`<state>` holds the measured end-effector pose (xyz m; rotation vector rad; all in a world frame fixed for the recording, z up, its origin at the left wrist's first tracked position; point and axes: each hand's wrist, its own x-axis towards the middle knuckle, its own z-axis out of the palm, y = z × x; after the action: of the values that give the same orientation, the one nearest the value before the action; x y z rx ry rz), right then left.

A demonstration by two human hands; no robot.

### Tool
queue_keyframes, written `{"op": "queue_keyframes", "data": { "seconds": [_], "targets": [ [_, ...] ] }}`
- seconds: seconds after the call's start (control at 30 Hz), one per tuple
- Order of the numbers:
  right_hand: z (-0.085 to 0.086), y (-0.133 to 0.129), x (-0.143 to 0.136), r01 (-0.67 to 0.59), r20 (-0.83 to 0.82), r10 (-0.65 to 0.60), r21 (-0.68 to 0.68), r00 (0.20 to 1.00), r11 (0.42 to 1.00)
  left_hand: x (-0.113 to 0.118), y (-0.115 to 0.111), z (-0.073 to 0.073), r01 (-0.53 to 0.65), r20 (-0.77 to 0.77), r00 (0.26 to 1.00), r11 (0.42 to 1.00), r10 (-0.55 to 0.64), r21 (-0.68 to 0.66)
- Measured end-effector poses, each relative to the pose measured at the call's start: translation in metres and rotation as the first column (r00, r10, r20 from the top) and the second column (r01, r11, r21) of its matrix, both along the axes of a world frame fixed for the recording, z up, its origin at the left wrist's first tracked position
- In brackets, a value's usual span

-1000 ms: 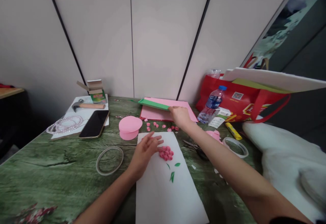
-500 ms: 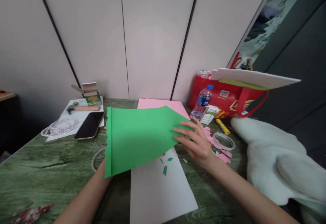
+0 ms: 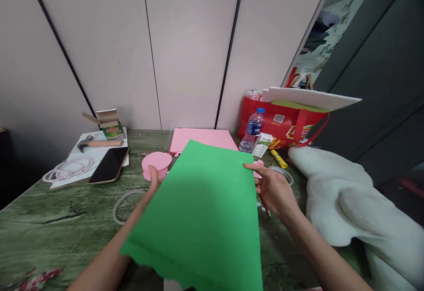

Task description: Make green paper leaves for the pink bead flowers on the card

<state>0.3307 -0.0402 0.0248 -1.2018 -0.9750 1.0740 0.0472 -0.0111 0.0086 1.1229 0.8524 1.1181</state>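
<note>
A large green sheet [image 3: 205,220] with a wavy near edge is held up above the table, hiding most of the white paper [image 3: 172,285] below. My right hand [image 3: 274,189] pinches its upper right side, index finger along the edge. On the left, my left hand [image 3: 154,185] is at the sheet's edge, mostly behind it; only the thumb side shows, and its grip is hidden. Two pink rounded paper pieces [image 3: 157,160] lie just beyond the left thumb. Behind the green sheet are pink sheets [image 3: 205,138].
On the left lie a phone [image 3: 109,165], a hammer [image 3: 102,143], beads [image 3: 71,169], a small box [image 3: 112,127] and a ring [image 3: 121,207]. To the right are a bottle [image 3: 253,130], red bag [image 3: 281,121], glue stick [image 3: 278,159], tape roll [image 3: 287,175] and white cushion [image 3: 331,202].
The green sheet has turned, its wavy edge swinging from the left to the near side. My left thumb now shows, my right hand has closed at the sheet's edge, and the view has shifted right.
</note>
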Motion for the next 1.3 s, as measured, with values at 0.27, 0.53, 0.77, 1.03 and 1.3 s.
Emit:
{"op": "queue_keyframes", "data": {
  "seconds": [0.27, 0.53, 0.77, 1.03, 1.3],
  "targets": [
    [-0.002, -0.023, 0.015, -0.120, 0.025, 0.124, -0.117, 0.992, 0.986, 0.007, -0.001, 0.001, 0.276, 0.012, 0.961, 0.948, -0.278, -0.156],
    [-0.013, -0.018, 0.024, -0.174, 0.232, 0.200, -0.128, 0.952, 0.976, 0.010, 0.002, -0.011, 0.195, -0.226, 0.956, 0.981, -0.189, 0.005],
    [-0.019, 0.003, 0.031, -0.174, 0.376, 0.180, -0.050, 0.909, 0.983, 0.011, 0.001, -0.004, 0.164, -0.320, 0.942, 0.969, -0.098, 0.186],
    [0.028, 0.014, -0.006, -0.447, 0.721, 0.265, 0.069, 0.640, 0.892, 0.017, -0.006, 0.007, 0.199, -0.404, 0.912, 0.939, -0.072, 0.281],
    [0.028, 0.022, -0.035, -0.575, 0.898, 0.217, 0.048, 0.384, 0.817, 0.017, -0.006, 0.010, 0.014, -0.290, 0.954, 0.959, 0.072, 0.282]
  ]
}}
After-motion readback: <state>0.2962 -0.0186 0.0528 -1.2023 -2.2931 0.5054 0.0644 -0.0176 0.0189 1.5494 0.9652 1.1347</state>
